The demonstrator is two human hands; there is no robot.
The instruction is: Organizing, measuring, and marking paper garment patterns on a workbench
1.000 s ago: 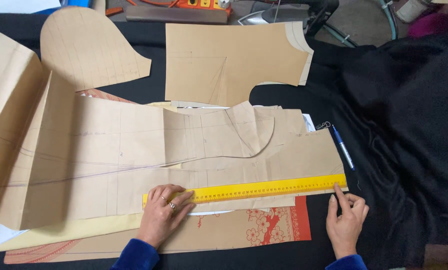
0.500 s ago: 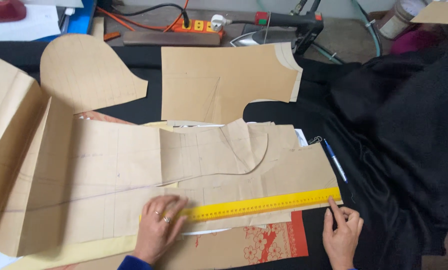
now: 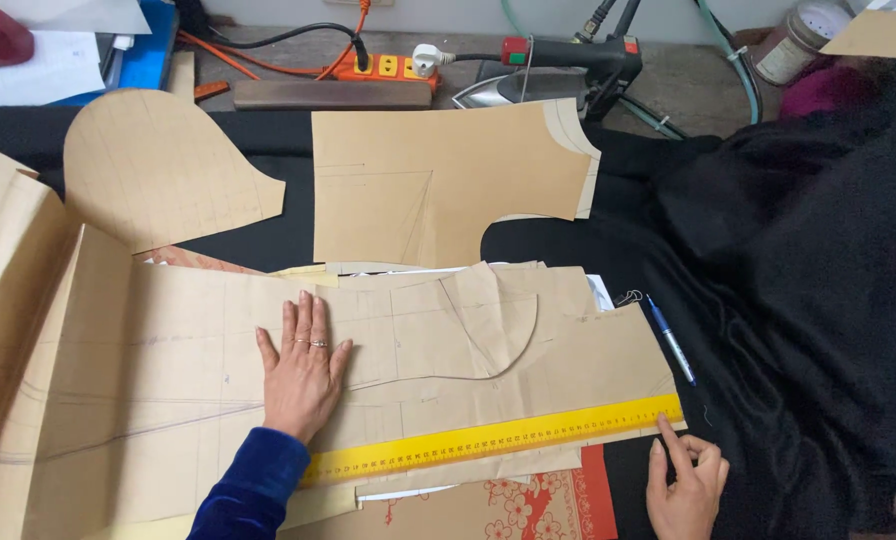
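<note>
Since approx. half a sec. ago the left hand point(image 3: 303, 370) has left the long yellow plastic ruler point(image 3: 493, 440) and moved up onto the large creased brown paper pattern sheet point(image 3: 168, 390), now pressed flat, fingers spread, no grip on anything. Right hand point(image 3: 683, 480) stays at the ruler's right end, index fingertip touching it, other fingers curled. Ruler lies slightly tilted along the sheet's lower edge, w/ soft black fabric point(image 3: 808, 300) on the bench to the right.
</note>
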